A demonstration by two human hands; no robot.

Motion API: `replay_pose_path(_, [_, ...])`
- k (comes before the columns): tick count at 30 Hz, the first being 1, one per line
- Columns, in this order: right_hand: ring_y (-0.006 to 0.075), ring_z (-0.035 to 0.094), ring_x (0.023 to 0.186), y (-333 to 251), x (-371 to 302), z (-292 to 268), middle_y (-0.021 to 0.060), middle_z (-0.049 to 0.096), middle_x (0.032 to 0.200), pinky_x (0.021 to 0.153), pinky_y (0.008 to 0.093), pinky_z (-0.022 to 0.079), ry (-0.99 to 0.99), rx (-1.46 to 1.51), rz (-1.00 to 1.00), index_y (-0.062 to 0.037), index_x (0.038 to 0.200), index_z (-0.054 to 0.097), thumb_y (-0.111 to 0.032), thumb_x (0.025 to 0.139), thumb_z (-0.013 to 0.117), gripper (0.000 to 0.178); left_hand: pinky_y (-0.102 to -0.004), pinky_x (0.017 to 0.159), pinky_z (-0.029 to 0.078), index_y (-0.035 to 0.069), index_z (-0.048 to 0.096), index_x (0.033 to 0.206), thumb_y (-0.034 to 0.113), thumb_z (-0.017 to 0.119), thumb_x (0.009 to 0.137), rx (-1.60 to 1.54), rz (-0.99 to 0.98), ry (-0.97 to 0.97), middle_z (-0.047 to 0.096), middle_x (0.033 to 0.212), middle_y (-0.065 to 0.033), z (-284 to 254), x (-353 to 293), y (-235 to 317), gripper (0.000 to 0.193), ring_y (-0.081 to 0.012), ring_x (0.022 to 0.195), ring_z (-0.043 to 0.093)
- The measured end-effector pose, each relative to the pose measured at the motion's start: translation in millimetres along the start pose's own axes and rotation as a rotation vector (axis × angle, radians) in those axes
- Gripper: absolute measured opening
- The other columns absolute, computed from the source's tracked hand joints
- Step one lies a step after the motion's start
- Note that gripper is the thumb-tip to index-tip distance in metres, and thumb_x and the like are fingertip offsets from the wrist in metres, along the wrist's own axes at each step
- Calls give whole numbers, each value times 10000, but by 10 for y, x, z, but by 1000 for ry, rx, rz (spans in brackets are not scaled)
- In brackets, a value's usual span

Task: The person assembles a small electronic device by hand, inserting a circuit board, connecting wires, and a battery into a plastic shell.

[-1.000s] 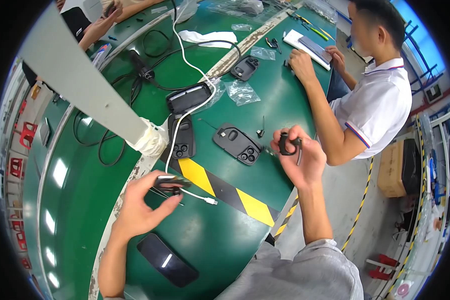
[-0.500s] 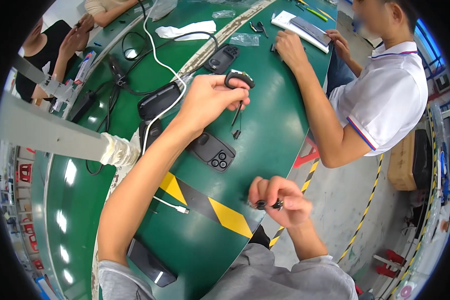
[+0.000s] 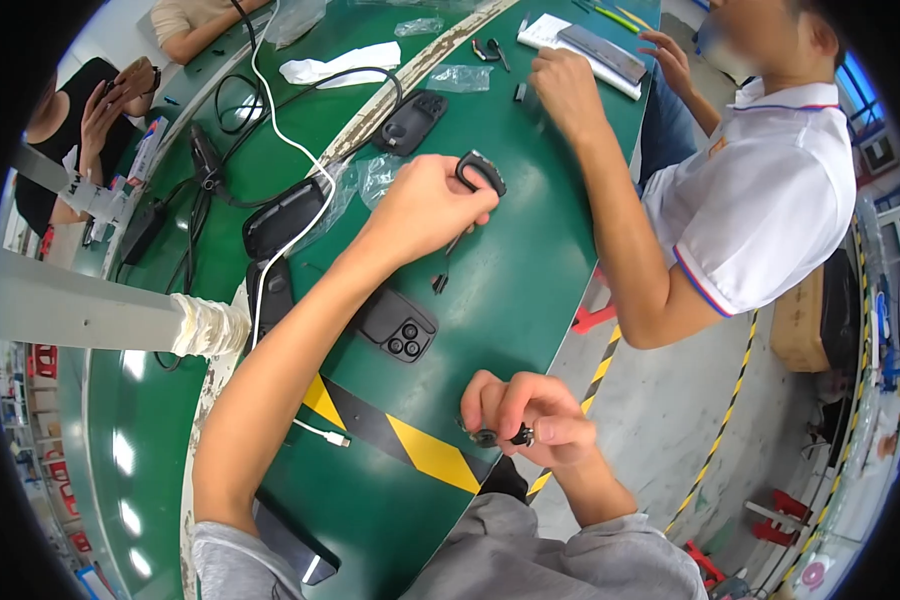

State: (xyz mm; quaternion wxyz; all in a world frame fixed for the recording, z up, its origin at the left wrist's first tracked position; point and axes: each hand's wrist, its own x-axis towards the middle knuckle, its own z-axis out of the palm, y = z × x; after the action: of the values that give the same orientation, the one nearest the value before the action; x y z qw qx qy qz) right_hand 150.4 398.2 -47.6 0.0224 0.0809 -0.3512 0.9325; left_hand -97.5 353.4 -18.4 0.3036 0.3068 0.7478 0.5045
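left hand (image 3: 425,205) pinches a curved black piece (image 3: 484,172) above the green counter (image 3: 510,290); right hand (image 3: 545,410) grips small black bits (image 3: 520,436) near its edge. this looks like a part-handling step; the next move calls for a soft, steady hold.

The curved black piece (image 3: 490,170) looks plastic; the tabletop (image 3: 510,280), smooth and glossy; the clear bag (image 3: 460,78), crinkled film.

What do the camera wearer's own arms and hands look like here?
Both the left hand and right hand are bare, without gloves; no watch or cable shows on either wrist. Plain grey fabric sleeves leave the forearms uncovered.
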Motion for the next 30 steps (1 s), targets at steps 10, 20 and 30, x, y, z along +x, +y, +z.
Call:
replay_pose_path(10, [283,634,850,106,-109,135,323,470,1241,789,372,550,-86,-14,52,-12,1117,618,-163,914,658,256,-473,708,494,10,592,788,247,689,728,611,315,303,623,760,-170,35,19,-99,263,-368,787,630])
replay_pose_path(20, [275,632,950,162,339,723,327,491,1309,902,393,483,-278,-179,165,25,1160,636,-161,936,639,290,-475,926,483,-96,591,1116,239,747,788,532,447,507,601,1090,-282,-213,-327,-82,494,-424,1080,563])
replay_pose_path(30, [311,596,993,400,1492,1246,257,631,968,814,371,496,-589,-241,412,16,1008,639,-267,891,685,310,-233,649,498,-17,601,959,110,568,1000,-341,246,551,651,834,-51,-1154,-2675,-267,137,-97,717,608])
